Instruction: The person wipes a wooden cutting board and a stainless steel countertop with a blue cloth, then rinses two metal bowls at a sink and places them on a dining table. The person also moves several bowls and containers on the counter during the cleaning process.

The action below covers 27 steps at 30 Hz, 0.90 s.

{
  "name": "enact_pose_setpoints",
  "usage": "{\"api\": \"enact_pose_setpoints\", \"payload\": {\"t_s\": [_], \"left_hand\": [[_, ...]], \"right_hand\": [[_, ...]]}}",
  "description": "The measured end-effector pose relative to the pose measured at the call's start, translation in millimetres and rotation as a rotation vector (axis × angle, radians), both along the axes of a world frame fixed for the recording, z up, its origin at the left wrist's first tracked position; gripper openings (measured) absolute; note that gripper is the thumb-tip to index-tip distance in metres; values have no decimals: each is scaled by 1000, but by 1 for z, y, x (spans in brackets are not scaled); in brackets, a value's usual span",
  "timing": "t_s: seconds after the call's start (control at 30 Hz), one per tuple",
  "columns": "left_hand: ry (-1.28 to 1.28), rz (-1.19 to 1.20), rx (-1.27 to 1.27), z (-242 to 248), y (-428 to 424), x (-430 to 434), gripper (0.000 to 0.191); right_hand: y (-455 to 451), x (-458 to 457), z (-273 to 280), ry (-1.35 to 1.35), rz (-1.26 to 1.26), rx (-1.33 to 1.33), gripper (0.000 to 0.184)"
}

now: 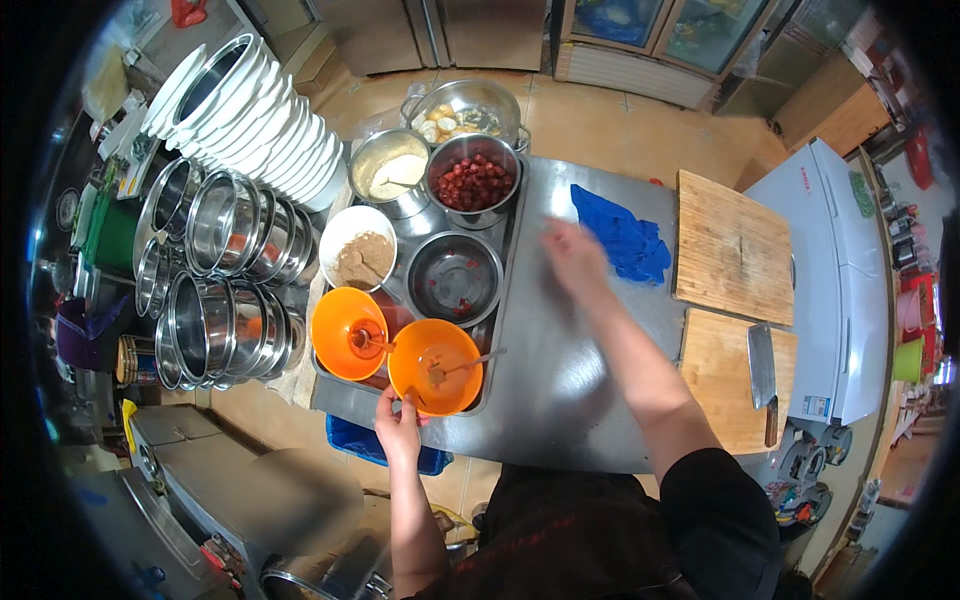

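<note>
My left hand (398, 431) grips the near rim of an orange bowl (466, 390), which holds a spoon (480, 360) and a little brownish residue. A second orange bowl (330, 322) beside it has red liquid and a spoon inside. My right hand (574, 255) is blurred over the steel table (547, 360), just left of a crumpled blue cloth (622, 232); whether it holds anything is unclear. Behind the orange bowls are a white bowl (341, 240) of brown powder with a spoon and a steel bowl (454, 281) with a few red scraps.
Farther back stand a steel pot of red fruit (472, 176), a pot of pale powder (394, 169) and a steel colander (480, 94). Stacked white containers (277, 127) and steel pots (225, 322) crowd the left. A cleaver (762, 367) lies on a cutting board (712, 397) at right.
</note>
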<state>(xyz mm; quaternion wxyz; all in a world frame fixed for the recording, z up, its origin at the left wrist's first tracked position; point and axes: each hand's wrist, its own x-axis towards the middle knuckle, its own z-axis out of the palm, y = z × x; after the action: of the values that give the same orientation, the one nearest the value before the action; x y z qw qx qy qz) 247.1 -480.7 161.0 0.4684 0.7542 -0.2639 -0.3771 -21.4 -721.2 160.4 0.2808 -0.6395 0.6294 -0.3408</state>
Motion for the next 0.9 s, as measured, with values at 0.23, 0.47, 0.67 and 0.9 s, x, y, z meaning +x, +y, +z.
{"api": "enact_pose_setpoints", "payload": {"t_s": [0.23, 0.47, 0.67, 0.9], "left_hand": [[-86, 157, -95, -24, 30, 4, 24], [-85, 167, -130, -27, 39, -15, 19], [22, 194, -134, -29, 57, -23, 17], [19, 155, -85, -35, 58, -22, 12]], "right_hand": [[-65, -50, 23, 27, 96, -469, 16], [-149, 87, 11, 851, 332, -242, 17], [-171, 108, -22, 864, 319, -184, 21], [-175, 119, -29, 929, 304, -162, 21]]}}
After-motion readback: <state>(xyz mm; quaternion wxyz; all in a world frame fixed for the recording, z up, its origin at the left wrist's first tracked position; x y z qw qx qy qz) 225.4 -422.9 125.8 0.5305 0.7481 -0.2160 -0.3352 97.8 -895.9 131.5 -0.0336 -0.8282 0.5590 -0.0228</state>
